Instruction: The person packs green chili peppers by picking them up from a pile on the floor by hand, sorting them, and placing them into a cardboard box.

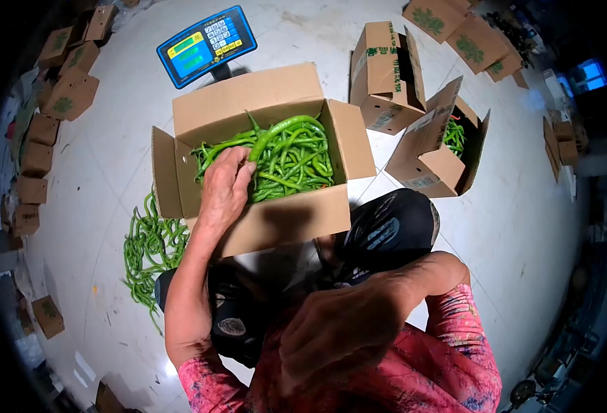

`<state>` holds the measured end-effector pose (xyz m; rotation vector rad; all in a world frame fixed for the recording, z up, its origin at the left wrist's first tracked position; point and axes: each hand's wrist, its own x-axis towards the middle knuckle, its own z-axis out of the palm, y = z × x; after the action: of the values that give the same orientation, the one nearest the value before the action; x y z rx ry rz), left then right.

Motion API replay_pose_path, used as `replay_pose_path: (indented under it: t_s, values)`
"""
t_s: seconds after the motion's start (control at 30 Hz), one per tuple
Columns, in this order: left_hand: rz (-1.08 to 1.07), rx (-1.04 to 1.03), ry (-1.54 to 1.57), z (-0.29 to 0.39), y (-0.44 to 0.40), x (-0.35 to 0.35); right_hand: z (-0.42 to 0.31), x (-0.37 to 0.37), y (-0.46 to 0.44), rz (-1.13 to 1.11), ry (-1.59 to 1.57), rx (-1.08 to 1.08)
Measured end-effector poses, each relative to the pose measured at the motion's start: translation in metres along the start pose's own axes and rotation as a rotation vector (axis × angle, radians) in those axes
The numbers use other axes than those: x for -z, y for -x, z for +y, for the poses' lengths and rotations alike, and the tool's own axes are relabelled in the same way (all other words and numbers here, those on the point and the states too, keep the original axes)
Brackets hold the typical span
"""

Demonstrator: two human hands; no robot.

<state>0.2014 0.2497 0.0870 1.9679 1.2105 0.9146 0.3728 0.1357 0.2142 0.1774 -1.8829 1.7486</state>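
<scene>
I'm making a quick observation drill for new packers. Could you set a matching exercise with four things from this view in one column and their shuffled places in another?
Things:
1. Blue-framed display
2. Loose pepper pile
3. Left hand
4. Right hand

Places:
A. At the green peppers inside the nearest box
B. Just beyond the nearest box
C. In front of the pink top, away from the peppers
D. On the floor, left of the nearest box

Pairs: 1-B, 2-D, 3-A, 4-C

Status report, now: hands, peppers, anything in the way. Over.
Left hand in open carton, fingertips at long green pepper. Right hand raised near camera, contents unclear. Carton flaps spread outward, opening unobstructed apart from left hand.
</scene>
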Motion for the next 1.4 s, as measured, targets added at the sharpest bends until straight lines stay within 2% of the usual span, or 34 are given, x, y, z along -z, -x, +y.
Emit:
replay_pose_path:
  t_s: [0.03, 0.2, 0.3, 0.5, 0.6, 0.7, 0.8, 0.83, 0.9, 1.0, 1.03, 1.2, 1.3, 1.4]
  values:
    - [0.0, 0.005, -0.008, 0.001, 0.0, 0.0, -0.004, -0.003, -0.004, 0.11, -0.062, 0.029]
    - [-0.055, 0.053, -0.054, -0.007, -0.002, -0.002, -0.006, 0.002, -0.003, 0.149, -0.165, 0.154]
    - [-0.025, 0.056, -0.056, -0.007, -0.006, -0.004, 0.001, -0.002, 0.007, -0.02, -0.004, 0.068]
    - [0.021, 0.007, -0.117, -0.027, -0.023, -0.016, 0.035, 0.003, 0.015, -0.324, 0.211, -0.294]
    - [0.012, -0.003, -0.166, -0.044, -0.03, -0.029, 0.045, 0.009, 0.017, -0.207, 0.339, -0.357]
    - [0.027, -0.015, -0.187, -0.048, -0.037, -0.039, 0.051, 0.02, 0.014, -0.299, 0.408, -0.51]
    - [0.12, -0.03, -0.186, -0.046, -0.042, -0.049, 0.054, 0.024, 0.012, -0.186, 0.411, -0.663]
    - [0.144, -0.037, -0.199, -0.043, -0.044, -0.047, 0.055, 0.024, 0.015, -0.081, 0.394, -0.645]
    - [0.184, -0.073, -0.197, -0.043, -0.047, -0.045, 0.065, 0.023, 0.02, -0.077, 0.436, -0.658]
    - [0.049, 0.021, -0.113, -0.026, -0.045, -0.032, 0.092, 0.019, 0.039, -0.123, 0.531, -0.709]
    - [0.067, -0.006, -0.122, -0.025, -0.042, -0.032, 0.096, 0.017, 0.042, -0.152, 0.566, -0.728]
    - [0.033, -0.071, -0.095, -0.016, -0.021, -0.025, 0.102, 0.013, 0.057, -0.057, 0.425, -0.84]
    - [0.017, -0.065, -0.054, -0.003, -0.011, -0.012, 0.08, 0.022, 0.032, -0.08, 0.524, -0.972]
    - [0.029, -0.058, -0.01, 0.005, -0.002, -0.002, 0.091, 0.017, 0.03, -0.133, 0.595, -0.996]
